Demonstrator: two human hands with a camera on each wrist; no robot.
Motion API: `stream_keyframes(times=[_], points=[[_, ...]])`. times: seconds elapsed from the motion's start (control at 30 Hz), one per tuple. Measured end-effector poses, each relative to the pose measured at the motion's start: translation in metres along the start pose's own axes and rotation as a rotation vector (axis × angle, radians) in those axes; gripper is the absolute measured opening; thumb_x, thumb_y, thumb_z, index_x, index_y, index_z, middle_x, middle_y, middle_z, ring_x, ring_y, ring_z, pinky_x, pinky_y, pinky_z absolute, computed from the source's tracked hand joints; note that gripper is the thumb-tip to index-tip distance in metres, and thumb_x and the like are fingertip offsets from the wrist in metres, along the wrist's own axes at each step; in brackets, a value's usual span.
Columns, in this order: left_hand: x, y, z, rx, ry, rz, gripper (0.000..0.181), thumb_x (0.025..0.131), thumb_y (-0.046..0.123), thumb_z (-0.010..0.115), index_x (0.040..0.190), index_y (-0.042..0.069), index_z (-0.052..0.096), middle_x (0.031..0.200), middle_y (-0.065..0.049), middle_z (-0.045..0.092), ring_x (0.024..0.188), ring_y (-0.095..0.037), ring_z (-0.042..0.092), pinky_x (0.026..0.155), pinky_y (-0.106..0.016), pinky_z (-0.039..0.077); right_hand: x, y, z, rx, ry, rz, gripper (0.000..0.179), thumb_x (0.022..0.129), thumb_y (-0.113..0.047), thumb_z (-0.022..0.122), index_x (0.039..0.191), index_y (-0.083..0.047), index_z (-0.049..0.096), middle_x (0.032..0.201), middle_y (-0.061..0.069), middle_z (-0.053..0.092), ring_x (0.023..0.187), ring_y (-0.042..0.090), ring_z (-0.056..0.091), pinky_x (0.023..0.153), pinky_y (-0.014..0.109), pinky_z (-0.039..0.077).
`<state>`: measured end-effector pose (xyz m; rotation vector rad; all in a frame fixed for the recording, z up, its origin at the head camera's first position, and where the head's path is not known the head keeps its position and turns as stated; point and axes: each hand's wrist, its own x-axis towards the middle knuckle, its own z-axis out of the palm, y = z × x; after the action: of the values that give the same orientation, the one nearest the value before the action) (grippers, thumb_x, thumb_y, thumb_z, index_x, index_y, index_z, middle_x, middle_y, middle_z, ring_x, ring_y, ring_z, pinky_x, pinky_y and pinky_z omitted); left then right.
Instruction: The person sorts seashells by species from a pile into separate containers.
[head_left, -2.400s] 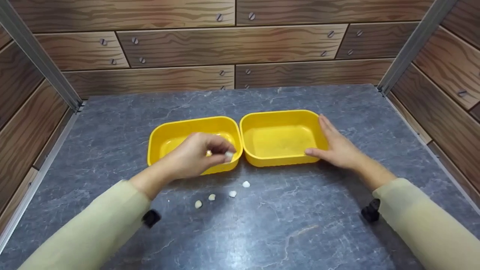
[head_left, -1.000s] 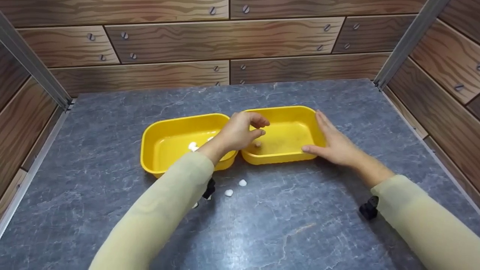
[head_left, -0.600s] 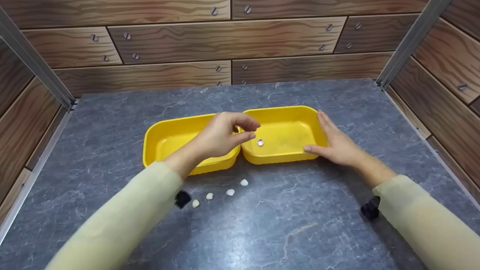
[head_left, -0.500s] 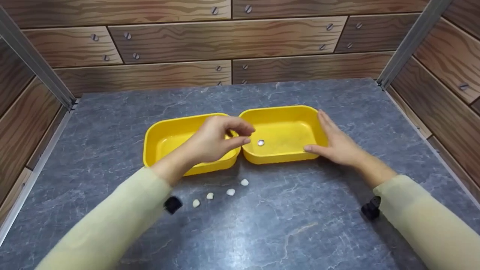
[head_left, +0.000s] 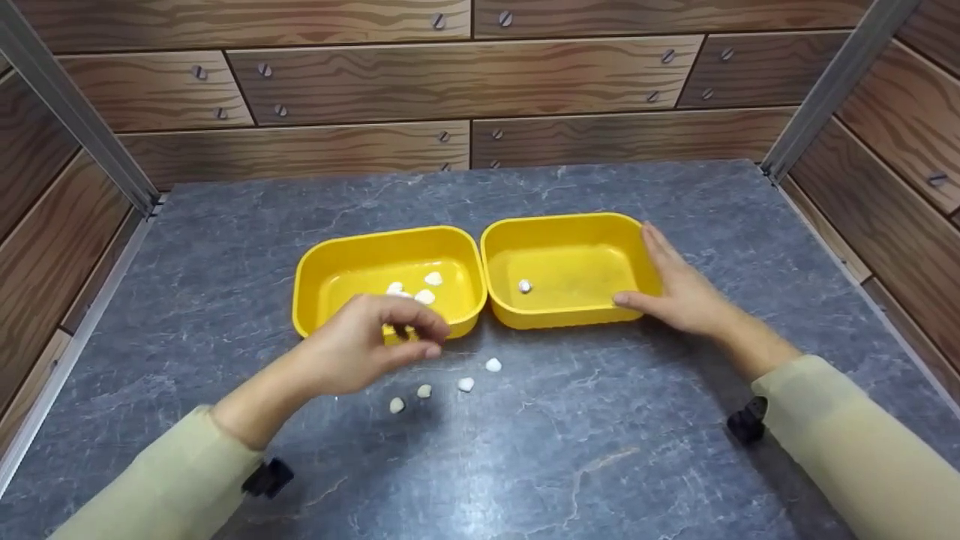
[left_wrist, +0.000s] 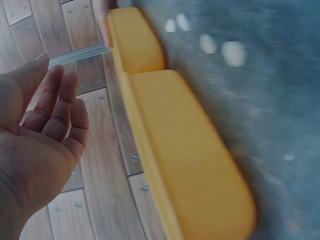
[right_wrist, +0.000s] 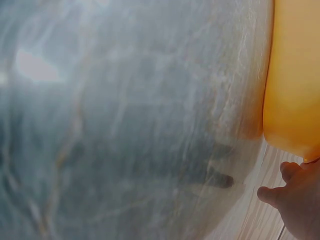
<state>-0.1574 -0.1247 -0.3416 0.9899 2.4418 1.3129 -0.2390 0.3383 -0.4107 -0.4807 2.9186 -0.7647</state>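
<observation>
My left hand (head_left: 356, 349) hovers over the front edge of the left yellow bin (head_left: 322, 285), fingers loosely bent and thumb apart, with nothing between them. In the left wrist view the same hand shows a bare palm. Several small white shells (head_left: 433, 278) lie in that bin, partly hidden behind the hand. The right yellow bin (head_left: 570, 262) stands against it with one small white shell (head_left: 524, 286) at its left. My right hand (head_left: 682, 296) rests against this bin's right end, fingers straight along the side, thumb at the front rim.
A slanting row of several pale shells (head_left: 466, 384) lies on the grey marbled table (head_left: 600, 420) in front of the bins. Wood-patterned panels (head_left: 375, 90) enclose the back and sides. Black wrist cameras (head_left: 268, 478) sit below both sleeves.
My left hand carried a shell from the left bin and released it in the right one. It then drew back leftward and nearer. My right hand has stayed on the right bin.
</observation>
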Motion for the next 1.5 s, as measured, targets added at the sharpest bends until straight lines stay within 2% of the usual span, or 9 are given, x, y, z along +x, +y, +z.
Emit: stream_keyframes(times=[0.17,0.27,0.43,0.6,0.83,1.03,1.5], points=[[-0.021,-0.019,0.006,-0.032,-0.044,-0.067,0.018,0.097,0.012,0.079,0.115,0.016,0.080,0.107,0.008,0.077,0.098,-0.015,0.070,0.091,-0.037,0.060,0.000,0.001,0.001,-0.001,-0.003,0.001,0.115,0.099,-0.053,0.071,0.169,-0.006,-0.007,0.176,0.014,-0.010,0.157,0.054,0.009,0.123,0.071,0.012],[-0.032,-0.030,0.008,-0.029,-0.048,-0.090,0.017,0.097,0.012,0.079,0.114,0.016,0.081,0.106,0.004,0.077,0.095,-0.015,0.069,0.087,-0.035,0.060,0.000,0.000,0.002,-0.001,-0.002,0.002,0.115,0.099,-0.053,0.071,0.169,-0.005,-0.006,0.176,0.015,-0.010,0.157,0.054,0.010,0.123,0.071,0.013],[-0.046,-0.046,0.011,0.007,-0.053,-0.097,0.016,0.096,0.013,0.081,0.112,0.013,0.081,0.105,-0.001,0.078,0.094,-0.013,0.067,0.084,-0.033,0.057,0.000,0.000,0.002,0.003,-0.001,0.000,0.115,0.098,-0.052,0.072,0.169,-0.004,-0.004,0.177,0.017,-0.007,0.157,0.054,0.011,0.123,0.071,0.013],[-0.055,-0.060,0.016,0.021,-0.057,-0.094,0.014,0.095,0.013,0.082,0.109,0.013,0.081,0.102,0.002,0.077,0.092,-0.011,0.067,0.082,-0.031,0.056,0.000,-0.001,0.002,0.008,-0.001,0.000,0.115,0.098,-0.053,0.072,0.169,-0.003,-0.003,0.176,0.019,-0.005,0.157,0.055,0.011,0.122,0.072,0.013],[-0.062,-0.076,0.023,-0.052,-0.047,-0.098,0.018,0.093,0.009,0.083,0.111,0.009,0.080,0.103,-0.002,0.076,0.093,-0.013,0.068,0.083,-0.028,0.059,0.000,0.002,0.001,0.005,0.008,-0.004,0.115,0.098,-0.054,0.072,0.169,-0.003,-0.003,0.177,0.016,-0.007,0.157,0.054,0.011,0.123,0.071,0.013],[-0.063,-0.086,0.028,-0.021,-0.007,-0.081,0.019,0.092,0.013,0.085,0.110,0.012,0.080,0.101,0.000,0.073,0.092,-0.016,0.065,0.080,-0.027,0.056,0.001,0.003,0.001,0.008,0.007,0.003,0.115,0.098,-0.055,0.071,0.169,-0.005,-0.004,0.177,0.013,-0.009,0.157,0.054,0.010,0.123,0.072,0.012],[-0.061,-0.089,0.031,0.023,-0.028,-0.066,0.022,0.093,0.010,0.083,0.115,0.013,0.080,0.098,0.004,0.068,0.090,-0.014,0.061,0.079,-0.027,0.054,-0.001,0.000,0.000,0.011,0.011,-0.007,0.116,0.098,-0.053,0.073,0.169,-0.003,-0.004,0.177,0.017,-0.006,0.157,0.054,0.011,0.123,0.071,0.012]])
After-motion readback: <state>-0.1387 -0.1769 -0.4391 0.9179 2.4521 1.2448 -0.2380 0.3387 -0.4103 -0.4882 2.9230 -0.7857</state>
